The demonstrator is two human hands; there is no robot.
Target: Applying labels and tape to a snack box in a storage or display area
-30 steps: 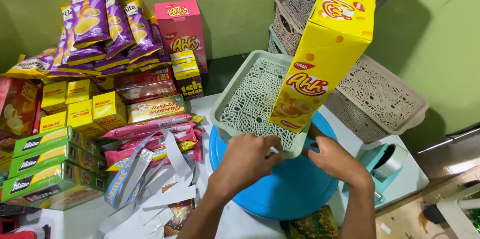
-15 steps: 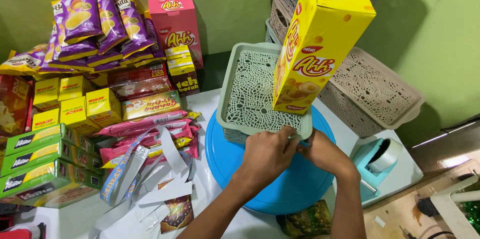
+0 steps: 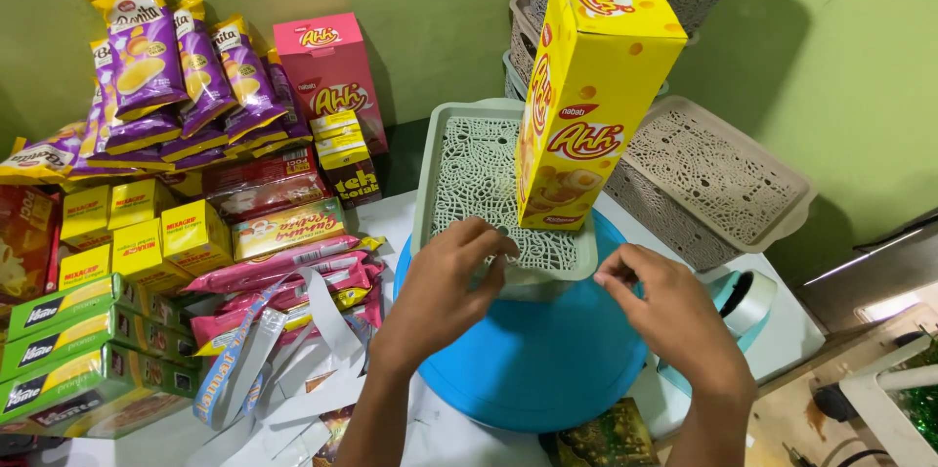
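A pale grey lattice basket (image 3: 469, 169) rests on a round blue lid (image 3: 532, 350) and holds a tall yellow snack box (image 3: 586, 86). The box stands on end at the basket's right side, long axis near upright, top leaning right. The left hand (image 3: 445, 286) has its grip pinched on the basket's near rim; the right hand (image 3: 669, 316), just right of that rim, pinches its fingertips narrowly, on what I cannot tell. More grey baskets (image 3: 718, 179) lie right of it.

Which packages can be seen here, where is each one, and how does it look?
Tall yellow box: upright on the grey basket, past both hands.
Pink box: against the wall, left.
Purple snack bags: piled far left.
Small yellow boxes: below them.
Green flat boxes: stacked lower left.
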